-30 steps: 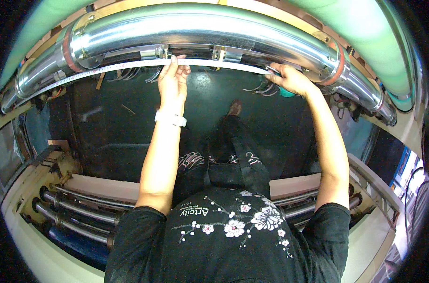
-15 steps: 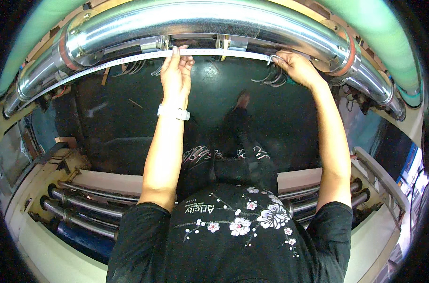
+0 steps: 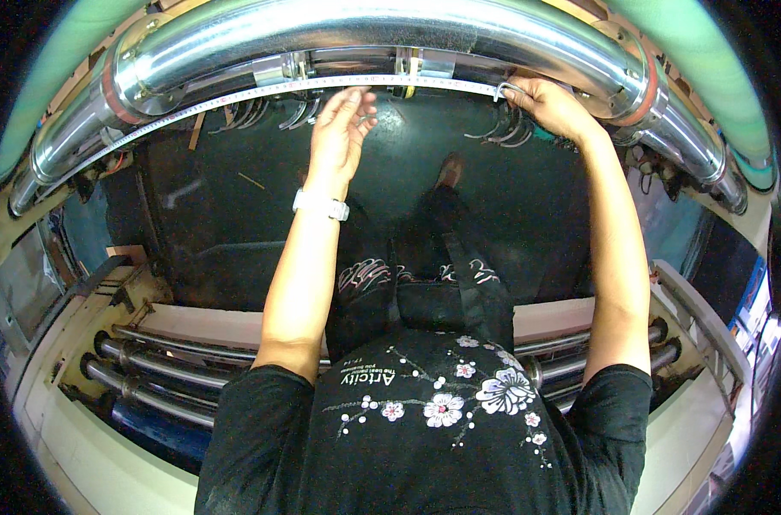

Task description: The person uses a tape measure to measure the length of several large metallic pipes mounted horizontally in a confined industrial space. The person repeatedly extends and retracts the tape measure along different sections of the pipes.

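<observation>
A long white measuring tape with fine markings runs in an arc along the near side of a shiny steel roller. My right hand is closed on the tape's right end, where a pale curved piece shows at the fingertips. Just below the middle of the tape is my left hand, its fingers loosely bent and apart with nothing in them. The fingertips come close to the tape's lower edge; whether they touch it I cannot tell. Toward the far left the tape narrows along the roller, and its other end is not distinct.
Green rollers curve past the top corners. Under the steel roller sit a thinner shaft with collars and several curved hoops. Behind me, more metal rollers lie in a cream machine frame. The floor is dark.
My left hand has come off the tape and moved slightly down and right. My right hand keeps its hold on the tape end, and the view has shifted a little.
</observation>
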A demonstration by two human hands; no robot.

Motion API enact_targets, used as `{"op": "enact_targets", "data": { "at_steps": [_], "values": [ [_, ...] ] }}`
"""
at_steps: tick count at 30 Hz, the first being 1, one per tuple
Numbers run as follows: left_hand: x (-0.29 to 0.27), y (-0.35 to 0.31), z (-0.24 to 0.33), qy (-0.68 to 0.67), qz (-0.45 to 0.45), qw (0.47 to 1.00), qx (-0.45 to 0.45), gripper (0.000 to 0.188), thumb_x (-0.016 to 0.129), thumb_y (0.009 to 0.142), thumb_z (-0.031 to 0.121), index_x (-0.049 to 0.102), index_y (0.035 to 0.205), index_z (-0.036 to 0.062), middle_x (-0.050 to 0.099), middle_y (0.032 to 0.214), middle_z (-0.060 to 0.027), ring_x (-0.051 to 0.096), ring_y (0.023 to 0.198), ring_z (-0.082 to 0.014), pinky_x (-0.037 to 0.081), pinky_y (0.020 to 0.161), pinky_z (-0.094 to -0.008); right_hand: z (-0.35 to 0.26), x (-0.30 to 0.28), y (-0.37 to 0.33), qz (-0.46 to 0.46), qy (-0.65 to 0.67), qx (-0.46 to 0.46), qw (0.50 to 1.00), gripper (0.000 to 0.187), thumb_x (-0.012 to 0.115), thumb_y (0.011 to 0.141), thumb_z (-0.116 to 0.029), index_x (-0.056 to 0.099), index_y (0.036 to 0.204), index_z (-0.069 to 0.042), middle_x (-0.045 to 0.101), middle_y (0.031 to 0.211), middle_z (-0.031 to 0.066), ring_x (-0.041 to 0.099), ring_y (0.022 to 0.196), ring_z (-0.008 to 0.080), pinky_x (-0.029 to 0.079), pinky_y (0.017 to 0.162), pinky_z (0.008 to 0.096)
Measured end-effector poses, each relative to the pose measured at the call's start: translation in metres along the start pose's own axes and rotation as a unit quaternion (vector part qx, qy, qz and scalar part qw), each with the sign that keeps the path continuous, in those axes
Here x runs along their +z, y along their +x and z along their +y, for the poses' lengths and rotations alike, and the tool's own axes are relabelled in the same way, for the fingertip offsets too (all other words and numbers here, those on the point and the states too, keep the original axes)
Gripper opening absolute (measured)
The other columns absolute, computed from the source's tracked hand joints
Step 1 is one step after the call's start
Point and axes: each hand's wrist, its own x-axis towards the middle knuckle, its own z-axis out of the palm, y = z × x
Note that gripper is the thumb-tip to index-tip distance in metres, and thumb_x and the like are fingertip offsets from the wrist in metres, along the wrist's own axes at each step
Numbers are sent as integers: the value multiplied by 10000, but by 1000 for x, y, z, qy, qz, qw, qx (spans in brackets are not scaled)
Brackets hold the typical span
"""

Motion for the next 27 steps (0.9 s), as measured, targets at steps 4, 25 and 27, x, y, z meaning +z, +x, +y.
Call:
{"op": "enact_targets", "data": {
  "at_steps": [4,25,27],
  "values": [
    [-4,7,-18,8,22,994,-106,239,474,865,204,534,981,4,571,975,-125,541,858,-192,441,742,-305,-8,-6,0,-16,-30,4,999,298,426,869,-327,544,885,-54,582,795,108,559,781,247,416,727,342],
    [41,70,-66,-295,32,933,-201,557,340,835,504,441,1092,21,437,1070,-273,447,981,-412,402,811,-549,-1,-1,6,-19,3,13,1000,287,436,882,-281,481,727,-44,462,641,33,435,653,133,366,656,264],
    [43,69,-65,-287,31,936,-200,550,327,842,492,441,1086,13,444,1047,-275,456,966,-405,414,797,-544,-1,-2,6,-22,10,16,1000,285,436,881,-283,484,732,-46,466,645,35,436,654,137,367,656,265]
  ]
}}
